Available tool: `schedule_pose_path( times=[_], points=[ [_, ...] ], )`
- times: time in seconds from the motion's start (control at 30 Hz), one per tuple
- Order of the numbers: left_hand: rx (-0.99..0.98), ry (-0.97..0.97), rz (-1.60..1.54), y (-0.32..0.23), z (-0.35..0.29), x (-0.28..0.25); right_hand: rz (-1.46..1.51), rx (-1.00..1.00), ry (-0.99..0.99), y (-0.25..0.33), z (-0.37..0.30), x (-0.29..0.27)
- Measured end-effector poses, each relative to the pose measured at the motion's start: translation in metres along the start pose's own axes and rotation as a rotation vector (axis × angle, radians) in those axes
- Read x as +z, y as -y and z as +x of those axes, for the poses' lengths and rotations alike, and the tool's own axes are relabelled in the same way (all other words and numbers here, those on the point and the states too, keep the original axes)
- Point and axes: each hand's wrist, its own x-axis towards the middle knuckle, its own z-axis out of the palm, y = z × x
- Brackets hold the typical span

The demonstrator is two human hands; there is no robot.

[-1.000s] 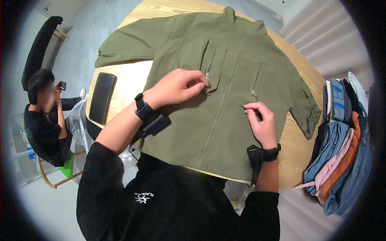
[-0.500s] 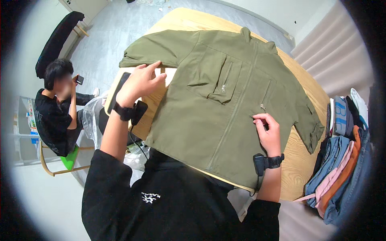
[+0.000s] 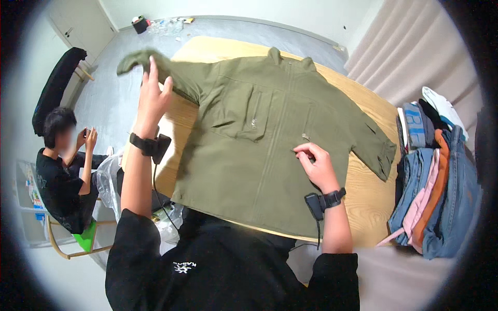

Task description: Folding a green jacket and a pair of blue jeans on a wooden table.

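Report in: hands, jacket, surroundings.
Left hand at sleeve, cuff end raised. Right hand over jacket front. Green jacket spread on table. Clothes pile at right.

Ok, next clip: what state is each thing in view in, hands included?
Jacket: spread on the wooden table, front closed.
Sleeve at picture left: end bent and blurred.
Left hand: fingers extended at the sleeve; grip unclear.
Right hand: half-curled over the jacket front; grip unclear.
Chest zips: pulls at their lower ends.
Clothes: folded, piled.
Curtain: hanging in folds.
Door: appears shut.
Dark device: held up by a seated person.
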Motion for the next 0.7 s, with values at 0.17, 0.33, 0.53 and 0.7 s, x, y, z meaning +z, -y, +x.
schedule_pose_path(
  times=[0.17, 0.33, 0.53, 0.7],
  points=[
    [0.524, 0.516, -0.237, -0.116, -0.023, 0.005, 0.025, 0.002, 0.009, -0.003, 0.003, 0.0],
    [0.789, 0.842, 0.077, -0.105, -0.07, 0.045, 0.034, -0.012, 0.011, 0.001, 0.002, 0.0],
    [0.708, 0.925, -0.041, -0.105, -0.069, 0.046, -0.004, -0.01, 0.029, -0.001, -0.001, -0.004],
    [0.543, 0.893, -0.292, -0.084, -0.049, 0.047, 0.085, 0.056, -0.074, 0.01, -0.003, -0.025]
  ],
)
